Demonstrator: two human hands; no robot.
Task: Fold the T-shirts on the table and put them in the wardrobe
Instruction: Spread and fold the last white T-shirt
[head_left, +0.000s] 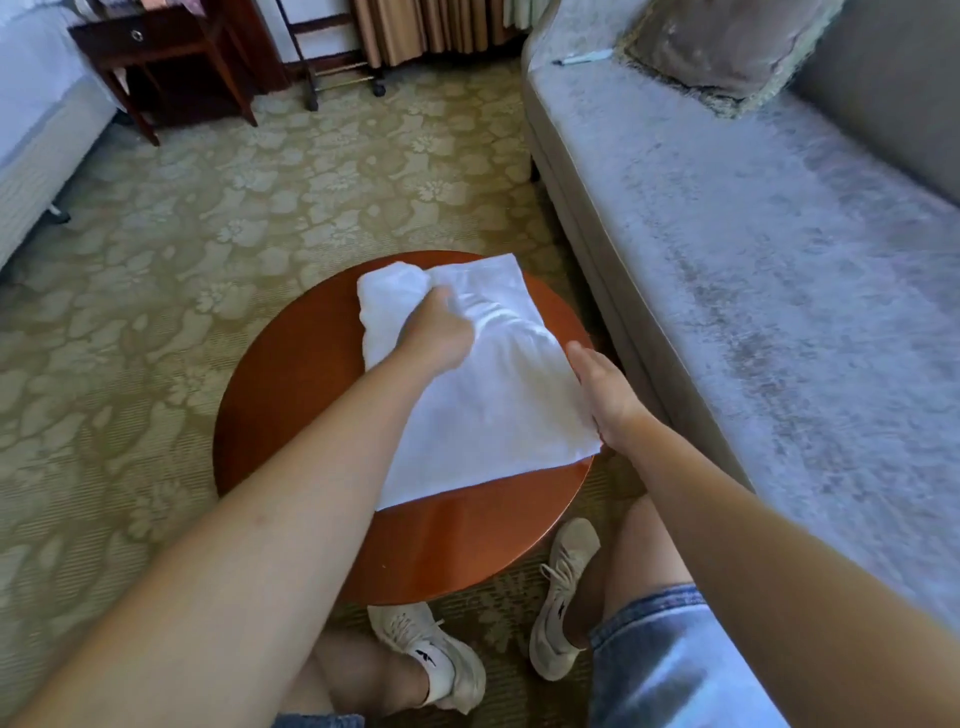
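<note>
Carpeted bedroom, round wooden surface (441, 545): a white T-shirt (498, 405) lies across its middle. The left hand (441, 332) grips bunched cloth near the surface's far edge. The right hand (605, 395), fingers straight together, presses the shirt flat. A hard tug could likely undo the fold.

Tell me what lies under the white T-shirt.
The round wooden table shows around the white T-shirt, which lies on it. The left hand grips the cloth; the right hand touches its edge. Anything else beneath is hidden.
</note>
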